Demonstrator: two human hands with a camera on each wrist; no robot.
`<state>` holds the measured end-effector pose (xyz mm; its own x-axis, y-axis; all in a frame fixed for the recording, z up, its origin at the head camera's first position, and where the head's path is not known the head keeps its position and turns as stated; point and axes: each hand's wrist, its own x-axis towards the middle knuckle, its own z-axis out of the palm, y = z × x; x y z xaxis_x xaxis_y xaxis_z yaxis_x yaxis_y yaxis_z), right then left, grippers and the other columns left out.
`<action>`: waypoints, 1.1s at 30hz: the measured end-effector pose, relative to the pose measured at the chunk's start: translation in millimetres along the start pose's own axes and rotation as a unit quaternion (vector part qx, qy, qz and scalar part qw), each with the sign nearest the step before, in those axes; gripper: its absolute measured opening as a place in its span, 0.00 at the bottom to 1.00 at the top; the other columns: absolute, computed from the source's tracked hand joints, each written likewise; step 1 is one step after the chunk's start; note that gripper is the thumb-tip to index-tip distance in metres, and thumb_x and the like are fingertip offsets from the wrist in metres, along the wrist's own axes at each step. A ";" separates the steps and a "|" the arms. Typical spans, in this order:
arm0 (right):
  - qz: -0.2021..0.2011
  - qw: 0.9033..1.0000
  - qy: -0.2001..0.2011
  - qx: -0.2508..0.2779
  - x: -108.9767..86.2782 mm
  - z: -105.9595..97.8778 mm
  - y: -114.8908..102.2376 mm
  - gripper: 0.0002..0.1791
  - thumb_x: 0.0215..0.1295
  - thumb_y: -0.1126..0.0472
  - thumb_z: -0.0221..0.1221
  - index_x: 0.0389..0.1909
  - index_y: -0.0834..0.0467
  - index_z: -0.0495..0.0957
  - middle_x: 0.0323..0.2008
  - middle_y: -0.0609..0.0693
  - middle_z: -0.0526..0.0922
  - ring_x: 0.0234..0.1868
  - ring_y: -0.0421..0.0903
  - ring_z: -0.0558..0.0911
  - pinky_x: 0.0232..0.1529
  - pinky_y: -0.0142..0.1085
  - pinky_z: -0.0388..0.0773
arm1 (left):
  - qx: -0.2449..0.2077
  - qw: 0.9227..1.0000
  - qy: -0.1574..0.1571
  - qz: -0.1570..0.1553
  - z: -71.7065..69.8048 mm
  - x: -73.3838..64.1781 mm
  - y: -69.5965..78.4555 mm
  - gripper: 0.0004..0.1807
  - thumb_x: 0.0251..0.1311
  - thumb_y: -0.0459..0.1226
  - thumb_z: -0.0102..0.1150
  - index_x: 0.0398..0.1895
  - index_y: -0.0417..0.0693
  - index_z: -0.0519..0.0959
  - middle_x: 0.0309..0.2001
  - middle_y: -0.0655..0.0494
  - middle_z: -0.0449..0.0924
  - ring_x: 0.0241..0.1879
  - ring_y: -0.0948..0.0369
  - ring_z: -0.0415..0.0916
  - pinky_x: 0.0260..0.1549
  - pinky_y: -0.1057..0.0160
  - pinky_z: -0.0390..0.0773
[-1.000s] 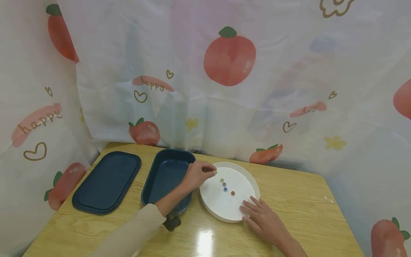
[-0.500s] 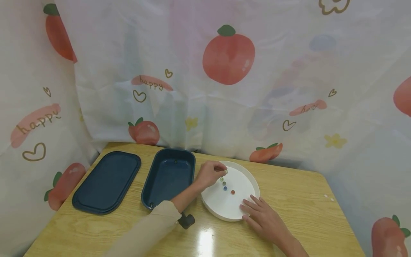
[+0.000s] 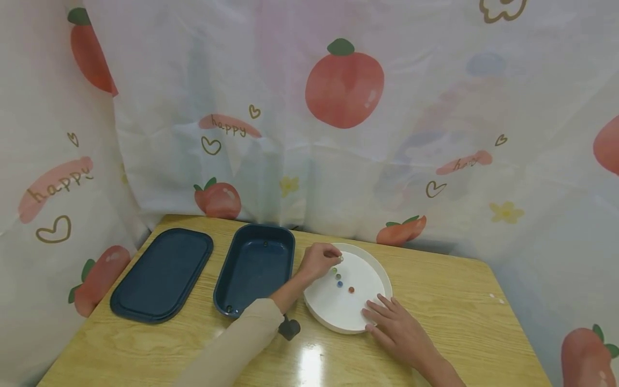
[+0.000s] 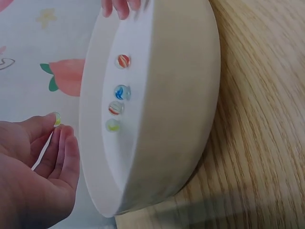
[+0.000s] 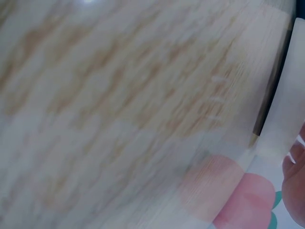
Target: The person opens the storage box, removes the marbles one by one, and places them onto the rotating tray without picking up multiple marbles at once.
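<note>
Between thumb and fingertip, my left hand [image 3: 319, 262] pinches a small clear marble with yellow-green in it [image 4: 57, 119], held over the upper left of a round white tray [image 3: 377, 267]. Lying in that tray are a yellow-green marble [image 4: 113, 125], a marble with red and white swirls [image 4: 116, 108], a blue one [image 4: 122, 92] and an orange-red one [image 4: 123, 61]. My right hand [image 3: 396, 328] rests with spread fingers on the tray's lower right rim. In the right wrist view only a bit of that hand [image 5: 295, 191] shows at the edge.
Left of the tray stands a deep dark blue rectangular container [image 3: 220, 279] with a marble near its front [image 3: 229, 309] and another at its far end [image 3: 265, 244]. Farther left lies a flat dark blue lid [image 3: 162, 274]. A printed curtain hangs behind the wooden table [image 3: 450, 301].
My left hand has moved right, from beside the container to over the white tray, with the marble still pinched. The right hand has stayed on the rim.
</note>
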<state>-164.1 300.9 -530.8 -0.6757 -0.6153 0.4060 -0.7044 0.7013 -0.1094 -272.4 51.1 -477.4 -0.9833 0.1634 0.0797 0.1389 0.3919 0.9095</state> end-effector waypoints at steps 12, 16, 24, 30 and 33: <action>0.010 1.000 -0.008 -0.009 -0.2 -0.6 -2.5 0.19 0.64 0.52 0.66 0.55 0.51 0.85 0.57 0.48 0.83 0.64 0.56 0.75 0.73 0.38 0.49 | 0.036 0.999 0.004 -0.013 10.4 9.4 -11.3 0.02 0.56 0.30 0.71 0.32 0.42 0.88 0.27 0.58 0.84 0.29 0.65 0.78 0.28 0.70 0.75; 0.011 1.000 -0.008 -0.008 -1.1 0.0 -1.8 0.20 0.64 0.52 0.66 0.55 0.51 0.85 0.57 0.48 0.83 0.64 0.56 0.75 0.73 0.36 0.47 | 0.061 0.998 0.000 -0.018 15.3 11.7 -15.1 0.02 0.57 0.30 0.70 0.33 0.43 0.88 0.27 0.59 0.83 0.29 0.66 0.77 0.29 0.70 0.75; 0.013 1.000 -0.008 -0.005 -2.0 1.0 -0.2 0.20 0.64 0.51 0.66 0.56 0.51 0.84 0.57 0.48 0.82 0.65 0.56 0.74 0.72 0.42 0.53 | 0.091 0.995 -0.006 -0.025 17.3 12.9 -18.1 0.02 0.58 0.32 0.70 0.34 0.43 0.88 0.29 0.58 0.84 0.32 0.64 0.78 0.34 0.68 0.77; 0.017 1.000 -0.010 -0.002 -2.1 0.5 -0.7 0.20 0.64 0.52 0.66 0.56 0.51 0.84 0.58 0.48 0.82 0.65 0.56 0.74 0.73 0.37 0.48 | 0.092 0.996 -0.007 -0.019 17.7 13.8 -21.5 0.02 0.57 0.31 0.70 0.33 0.42 0.89 0.32 0.56 0.85 0.35 0.61 0.80 0.39 0.64 0.77; 0.018 1.000 -0.011 -0.002 -2.1 0.3 -0.7 0.20 0.64 0.52 0.66 0.56 0.50 0.84 0.58 0.47 0.82 0.65 0.56 0.73 0.72 0.40 0.51 | 0.095 0.995 -0.010 -0.016 18.8 13.9 -24.2 0.02 0.57 0.32 0.71 0.33 0.43 0.89 0.32 0.57 0.85 0.36 0.60 0.80 0.39 0.64 0.77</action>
<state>-162.3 301.6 -531.8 -0.7053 -0.5972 0.3820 -0.6786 0.7246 -0.1202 -287.2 60.9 -506.0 -0.9854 0.1647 0.0419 0.1285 0.5609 0.8178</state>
